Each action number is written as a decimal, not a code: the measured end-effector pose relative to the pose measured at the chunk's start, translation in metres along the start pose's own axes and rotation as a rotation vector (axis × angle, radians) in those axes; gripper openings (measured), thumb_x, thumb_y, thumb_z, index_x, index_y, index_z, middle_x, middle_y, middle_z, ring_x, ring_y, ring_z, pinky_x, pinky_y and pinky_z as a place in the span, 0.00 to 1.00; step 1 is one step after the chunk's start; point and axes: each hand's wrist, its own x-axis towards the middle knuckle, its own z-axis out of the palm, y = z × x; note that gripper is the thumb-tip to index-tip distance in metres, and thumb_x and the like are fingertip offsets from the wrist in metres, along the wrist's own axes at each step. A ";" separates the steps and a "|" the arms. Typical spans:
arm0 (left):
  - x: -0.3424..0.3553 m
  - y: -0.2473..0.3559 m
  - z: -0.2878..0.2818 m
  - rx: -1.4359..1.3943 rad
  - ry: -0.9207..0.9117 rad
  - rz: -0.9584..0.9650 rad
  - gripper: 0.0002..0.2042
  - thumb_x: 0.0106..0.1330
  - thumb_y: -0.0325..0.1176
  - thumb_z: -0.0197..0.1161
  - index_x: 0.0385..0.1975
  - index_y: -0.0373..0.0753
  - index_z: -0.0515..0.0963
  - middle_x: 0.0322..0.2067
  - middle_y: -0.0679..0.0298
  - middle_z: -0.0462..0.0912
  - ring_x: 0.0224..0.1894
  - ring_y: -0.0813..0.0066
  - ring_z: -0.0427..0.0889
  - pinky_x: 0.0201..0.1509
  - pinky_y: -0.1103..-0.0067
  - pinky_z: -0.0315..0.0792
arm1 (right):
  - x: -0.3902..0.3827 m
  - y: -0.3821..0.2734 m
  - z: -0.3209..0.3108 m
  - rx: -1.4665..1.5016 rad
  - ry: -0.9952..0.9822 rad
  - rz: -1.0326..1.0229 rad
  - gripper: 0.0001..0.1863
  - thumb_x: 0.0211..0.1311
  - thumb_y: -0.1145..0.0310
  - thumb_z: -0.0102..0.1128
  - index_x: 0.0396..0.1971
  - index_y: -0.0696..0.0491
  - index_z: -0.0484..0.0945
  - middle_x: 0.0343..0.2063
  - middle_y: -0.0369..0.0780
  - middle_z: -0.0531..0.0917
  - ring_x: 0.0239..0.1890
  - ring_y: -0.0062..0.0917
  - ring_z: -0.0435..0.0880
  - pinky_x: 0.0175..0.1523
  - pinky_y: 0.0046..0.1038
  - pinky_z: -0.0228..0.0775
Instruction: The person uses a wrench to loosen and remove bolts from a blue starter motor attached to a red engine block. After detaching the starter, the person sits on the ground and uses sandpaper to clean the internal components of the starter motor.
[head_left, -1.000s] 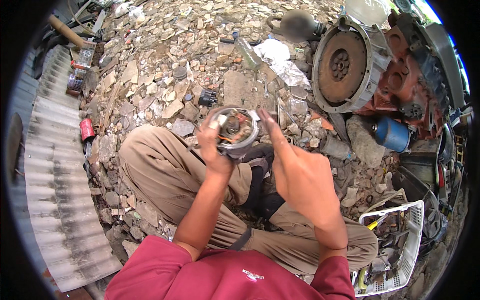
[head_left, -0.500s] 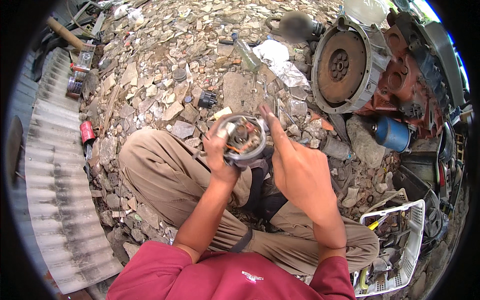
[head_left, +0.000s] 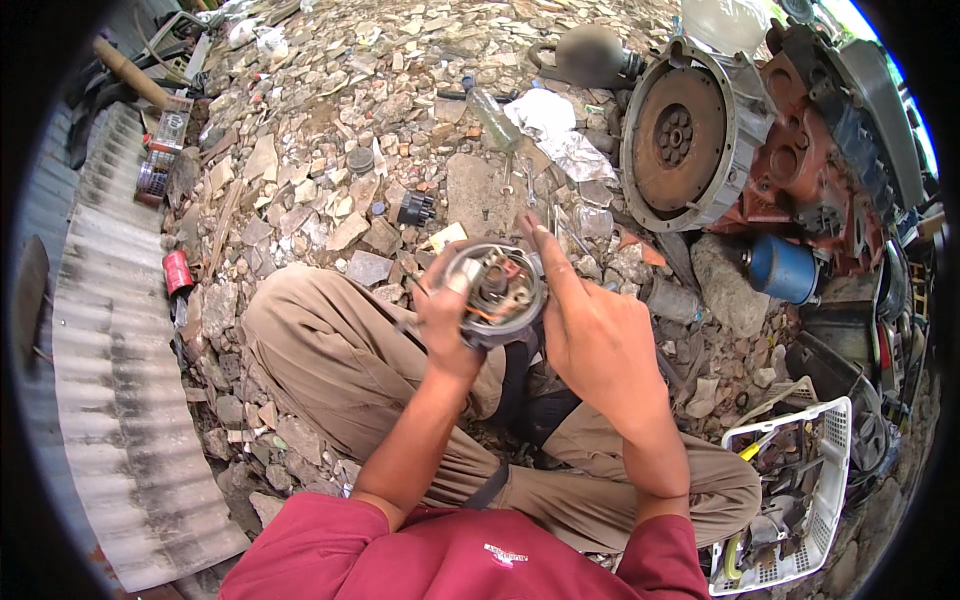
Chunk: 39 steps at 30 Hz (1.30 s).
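Observation:
Cupped in my left hand (head_left: 443, 305) is a round metal housing (head_left: 500, 285) with an orange wire and small parts inside, tilted toward me. My right hand (head_left: 590, 330) lies alongside its right side, index and middle fingers stretched out and pointing forward, past the rim; whether they touch it I cannot tell. Beyond the housing a yellow piece (head_left: 447, 237) lies on the stones, along with a black cap with posts (head_left: 415, 208) and spanners (head_left: 532, 190). My crossed legs are beneath both hands.
A corrugated sheet (head_left: 130, 400) and red can (head_left: 176, 270) lie left. Right are a large flywheel housing (head_left: 650, 160) on a rusty red engine block (head_left: 800, 170), a blue cylinder (head_left: 780, 268) and a white tool basket (head_left: 835, 460). A plastic bottle (head_left: 492, 120) and white cloth (head_left: 570, 135) lie ahead.
My left hand and the round housing have moved right and toward me, closer to my right hand. My right hand keeps its stretched fingers and has shifted only slightly.

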 end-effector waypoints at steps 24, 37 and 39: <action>-0.003 0.000 -0.004 -0.031 -0.069 -0.059 0.27 0.59 0.44 0.53 0.49 0.23 0.73 0.41 0.52 0.81 0.46 0.69 0.81 0.54 0.76 0.73 | -0.003 0.004 0.001 -0.045 0.017 -0.056 0.37 0.54 0.74 0.56 0.67 0.56 0.61 0.16 0.43 0.78 0.16 0.35 0.79 0.22 0.35 0.71; 0.010 -0.005 -0.017 -0.231 -0.030 -0.177 0.26 0.59 0.43 0.53 0.47 0.23 0.73 0.39 0.52 0.82 0.42 0.68 0.83 0.49 0.75 0.77 | -0.009 0.002 -0.013 0.003 -0.021 -0.086 0.38 0.54 0.72 0.58 0.68 0.56 0.59 0.16 0.43 0.78 0.16 0.37 0.80 0.23 0.37 0.72; 0.001 -0.002 -0.009 -0.150 -0.066 -0.118 0.26 0.59 0.43 0.52 0.47 0.23 0.73 0.39 0.52 0.82 0.42 0.67 0.83 0.48 0.75 0.77 | -0.001 0.006 0.002 0.000 0.059 -0.087 0.38 0.54 0.73 0.57 0.68 0.55 0.60 0.16 0.43 0.78 0.16 0.38 0.79 0.23 0.37 0.72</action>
